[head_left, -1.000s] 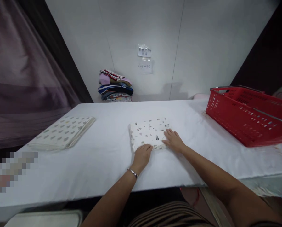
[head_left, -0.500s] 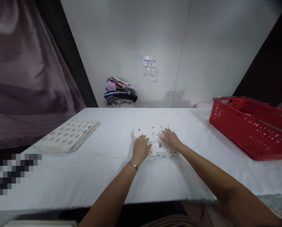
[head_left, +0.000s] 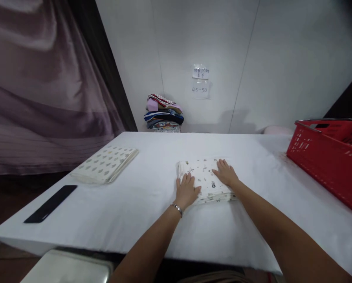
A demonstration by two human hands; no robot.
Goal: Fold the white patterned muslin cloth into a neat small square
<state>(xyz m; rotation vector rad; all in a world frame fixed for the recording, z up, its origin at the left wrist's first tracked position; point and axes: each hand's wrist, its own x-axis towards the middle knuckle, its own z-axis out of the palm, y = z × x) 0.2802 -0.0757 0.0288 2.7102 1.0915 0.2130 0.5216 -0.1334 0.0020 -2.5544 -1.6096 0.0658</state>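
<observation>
A white cloth with a small printed pattern (head_left: 205, 179) lies folded into a thick rectangle on the white-covered table (head_left: 152, 220). My left hand (head_left: 187, 192), with a bracelet at the wrist, rests flat on its near left part, fingers spread. On the right side of the same cloth lies my right hand (head_left: 226, 173), palm down with the fingers stretched out. Neither hand grips the fabric. Farther left sits a second folded cloth (head_left: 105, 164), cream with grey-green leaf-like shapes.
A red plastic basket (head_left: 326, 165) stands at the table's right side. Near the left edge lies a flat black object (head_left: 50, 204). A pile of folded fabrics (head_left: 164, 114) is against the back wall, below paper signs (head_left: 200, 82). A pale stool-like surface (head_left: 66, 269) shows below the table.
The camera view has turned left, so everything sits farther right in the picture. Both hands stay flat on the folded cloth, in nearly the same places.
</observation>
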